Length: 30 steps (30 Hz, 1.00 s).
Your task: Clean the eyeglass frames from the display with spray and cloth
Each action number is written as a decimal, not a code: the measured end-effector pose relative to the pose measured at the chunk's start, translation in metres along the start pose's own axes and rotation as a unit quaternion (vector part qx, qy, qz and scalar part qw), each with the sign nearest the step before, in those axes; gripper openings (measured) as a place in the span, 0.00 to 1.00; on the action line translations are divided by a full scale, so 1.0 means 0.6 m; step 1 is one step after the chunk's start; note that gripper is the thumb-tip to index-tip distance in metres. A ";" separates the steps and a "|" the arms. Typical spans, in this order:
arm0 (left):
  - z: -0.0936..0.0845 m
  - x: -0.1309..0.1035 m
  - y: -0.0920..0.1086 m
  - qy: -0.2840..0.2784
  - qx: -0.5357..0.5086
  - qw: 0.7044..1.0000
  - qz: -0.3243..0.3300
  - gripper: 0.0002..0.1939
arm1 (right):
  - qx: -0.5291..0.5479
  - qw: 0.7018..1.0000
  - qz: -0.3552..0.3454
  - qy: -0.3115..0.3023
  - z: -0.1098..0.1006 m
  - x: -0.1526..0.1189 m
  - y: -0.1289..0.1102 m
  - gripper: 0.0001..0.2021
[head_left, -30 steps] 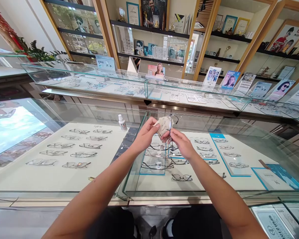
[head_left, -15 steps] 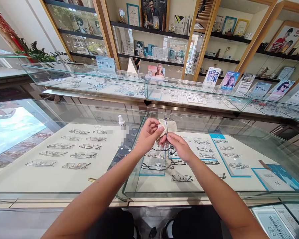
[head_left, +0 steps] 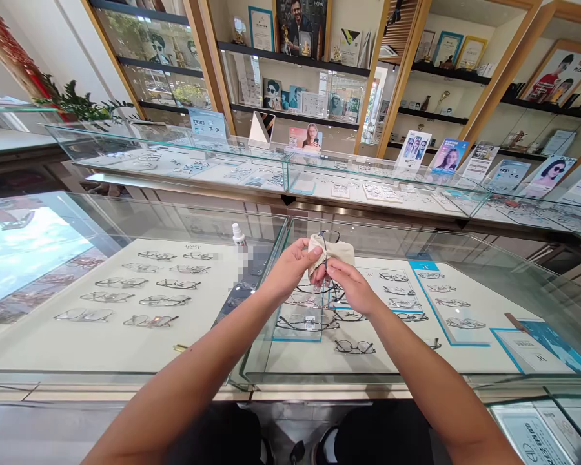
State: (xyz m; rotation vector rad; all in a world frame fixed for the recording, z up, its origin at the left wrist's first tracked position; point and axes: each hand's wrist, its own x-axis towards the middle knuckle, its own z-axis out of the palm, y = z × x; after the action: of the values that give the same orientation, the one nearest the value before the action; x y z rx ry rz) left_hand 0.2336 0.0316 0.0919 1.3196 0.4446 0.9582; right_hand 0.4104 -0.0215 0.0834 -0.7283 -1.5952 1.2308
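Both my hands are raised together over the glass display case. My left hand (head_left: 295, 263) is closed, pinching a cream cleaning cloth (head_left: 341, 253) with the thumb on top. The cloth is folded around part of a thin dark-framed pair of eyeglasses (head_left: 325, 239), whose rim pokes out above it. My right hand (head_left: 346, 282) grips the lower part of that frame between thumb and fingers, just below the cloth. How much of the lenses the cloth covers is hidden by my fingers.
Several rows of eyeglasses lie inside the display case (head_left: 140, 352). A small white spray bottle (head_left: 239, 235) stands left of my hands. Behind runs a second glass case (head_left: 285, 173) with upright advertising cards, and shelves (head_left: 295, 55) line the wall.
The cloth has shifted slightly to the right and hangs wider past the frame. My left thumb has slid along with it, while my right hand keeps its hold.
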 end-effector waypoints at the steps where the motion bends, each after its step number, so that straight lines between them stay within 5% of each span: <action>1: 0.002 -0.001 0.001 -0.001 -0.002 1.000 -0.001 0.21 | -0.003 1.000 0.000 0.000 -0.001 0.000 0.001 0.20; 10: 0.003 -0.003 0.008 -0.027 -0.009 1.000 0.011 0.19 | 0.059 0.998 0.019 0.001 0.000 0.002 0.003 0.18; 18: 0.012 -0.007 0.005 0.029 0.015 0.998 0.060 0.21 | 0.025 0.999 0.037 -0.008 0.004 0.002 0.005 0.20; 30: -0.022 -0.001 0.019 -0.041 0.032 0.998 0.043 0.20 | 0.006 0.998 0.011 0.068 -0.022 0.002 0.011 0.15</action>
State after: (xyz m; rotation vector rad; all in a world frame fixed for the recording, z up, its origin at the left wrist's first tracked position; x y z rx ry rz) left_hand 0.2194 0.0387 0.0995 1.4404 0.3600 0.9625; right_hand 0.4218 -0.0135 0.0778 -0.8073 -1.4704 1.1807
